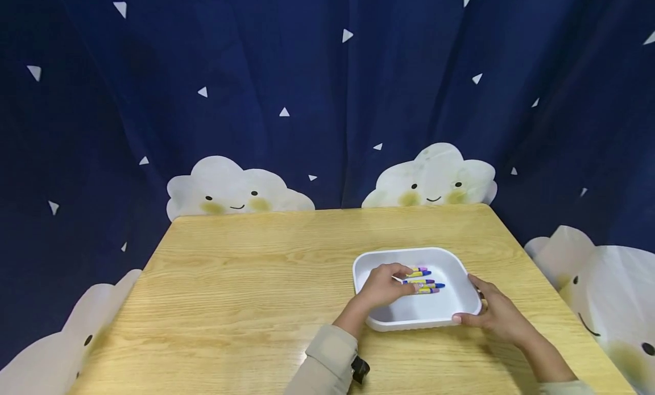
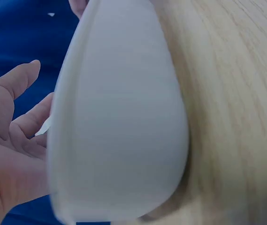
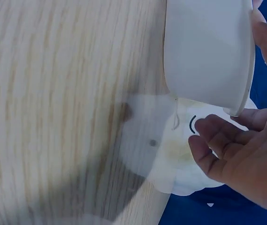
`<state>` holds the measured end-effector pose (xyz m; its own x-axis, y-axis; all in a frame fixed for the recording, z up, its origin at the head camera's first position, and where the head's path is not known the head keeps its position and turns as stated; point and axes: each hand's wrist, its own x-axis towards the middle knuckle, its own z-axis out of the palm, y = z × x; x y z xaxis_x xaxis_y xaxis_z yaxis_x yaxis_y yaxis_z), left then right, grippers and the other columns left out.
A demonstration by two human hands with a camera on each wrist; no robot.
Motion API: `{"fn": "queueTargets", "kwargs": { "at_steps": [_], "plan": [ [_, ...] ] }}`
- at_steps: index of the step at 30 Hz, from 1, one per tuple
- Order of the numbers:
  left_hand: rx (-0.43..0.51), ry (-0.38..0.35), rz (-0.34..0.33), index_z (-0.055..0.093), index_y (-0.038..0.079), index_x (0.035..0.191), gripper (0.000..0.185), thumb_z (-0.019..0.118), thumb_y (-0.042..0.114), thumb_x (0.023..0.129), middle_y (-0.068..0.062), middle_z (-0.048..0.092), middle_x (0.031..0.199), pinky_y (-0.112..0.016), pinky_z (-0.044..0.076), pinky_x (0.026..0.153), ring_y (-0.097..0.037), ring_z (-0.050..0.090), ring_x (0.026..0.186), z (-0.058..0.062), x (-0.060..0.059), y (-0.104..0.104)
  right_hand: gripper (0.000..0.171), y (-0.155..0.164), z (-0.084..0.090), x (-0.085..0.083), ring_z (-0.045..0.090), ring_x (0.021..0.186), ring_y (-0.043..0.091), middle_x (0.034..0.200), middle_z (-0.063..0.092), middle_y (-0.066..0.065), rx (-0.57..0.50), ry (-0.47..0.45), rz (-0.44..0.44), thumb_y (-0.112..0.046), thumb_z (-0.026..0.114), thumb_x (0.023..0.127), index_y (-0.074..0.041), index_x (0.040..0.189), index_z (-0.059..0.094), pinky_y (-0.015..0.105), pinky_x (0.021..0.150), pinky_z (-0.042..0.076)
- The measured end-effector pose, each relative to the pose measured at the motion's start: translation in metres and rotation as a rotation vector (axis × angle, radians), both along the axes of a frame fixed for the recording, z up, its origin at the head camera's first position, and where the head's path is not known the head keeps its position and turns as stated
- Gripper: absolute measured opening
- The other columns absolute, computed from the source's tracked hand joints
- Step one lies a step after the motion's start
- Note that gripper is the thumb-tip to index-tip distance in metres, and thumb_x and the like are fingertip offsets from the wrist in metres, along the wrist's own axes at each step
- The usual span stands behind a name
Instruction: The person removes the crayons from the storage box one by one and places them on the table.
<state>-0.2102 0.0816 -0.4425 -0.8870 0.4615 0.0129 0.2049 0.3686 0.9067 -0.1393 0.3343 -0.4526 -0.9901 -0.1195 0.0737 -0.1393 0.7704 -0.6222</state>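
Note:
A white tray point(image 1: 389, 325) with rounded corners stands on the table, and several crayons point(image 1: 426, 274) with yellow wrappers and purple, blue and pink ends lie together on its floor. My left hand point(image 1: 386, 284) reaches over the tray's left side, thumb and fingers spread apart around the crayons' left ends. In the left wrist view the tray's outer wall point(image 2: 124, 108) hides the fingertips of this hand point(image 2: 11, 136). My right hand point(image 1: 498, 315) holds the tray's right end, thumb at the near corner and a finger at the right rim. In the right wrist view, its other fingers point(image 3: 217, 140) curl loosely below the tray.
The wooden table point(image 1: 230, 292) stretches to the left of the tray and behind it. A dark blue curtain point(image 1: 317, 99) with white triangles and clouds hangs behind and at both sides. A small black object point(image 1: 360, 369) shows beside the left sleeve point(image 1: 327, 361).

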Motion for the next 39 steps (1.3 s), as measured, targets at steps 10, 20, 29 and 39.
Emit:
{"fn": "queueTargets", "kwargs": {
  "at_steps": [10,20,29,39],
  "plan": [
    [-0.016,-0.030,0.033,0.068,0.005,0.106,0.037,0.076,0.022,0.075,-0.005,0.063,0.092,-0.021,0.044,0.067,-0.012,0.057,0.085,-0.022,-0.008,0.009,0.102,-0.002,-0.001,-0.001,0.055,0.095,0.033,0.117,0.049,0.030,-0.010,-0.018,-0.020,-0.036,0.085,0.064,0.019,0.131,0.032,0.035,0.071,0.046],
    [-0.034,-0.120,0.084,0.071,0.007,0.099,0.031,0.080,0.016,0.070,0.004,0.056,0.077,-0.021,0.043,0.060,-0.006,0.049,0.067,-0.035,-0.014,0.021,0.102,-0.003,-0.006,0.006,0.052,0.104,0.042,0.127,0.043,0.034,-0.029,-0.038,-0.055,-0.036,0.083,0.066,0.016,0.135,0.029,0.053,0.080,0.042],
    [-0.206,-0.082,0.170,0.076,0.014,0.075,0.018,0.087,0.014,0.060,0.010,0.060,0.071,-0.020,0.041,0.066,-0.005,0.049,0.068,-0.041,-0.017,0.029,0.101,-0.003,-0.004,0.006,0.053,0.103,0.039,0.126,0.046,0.031,-0.046,-0.039,-0.058,-0.034,0.084,0.066,0.015,0.136,0.029,0.041,0.074,0.046],
    [-0.433,0.002,0.219,0.074,0.024,0.064,0.017,0.089,0.022,0.057,0.011,0.060,0.072,-0.022,0.041,0.061,-0.008,0.050,0.066,-0.037,-0.024,0.038,0.101,0.001,-0.004,0.002,0.052,0.103,0.038,0.126,0.046,0.032,-0.080,-0.048,-0.066,-0.030,0.083,0.068,0.014,0.138,0.027,0.031,0.071,0.047]
  ]
}}
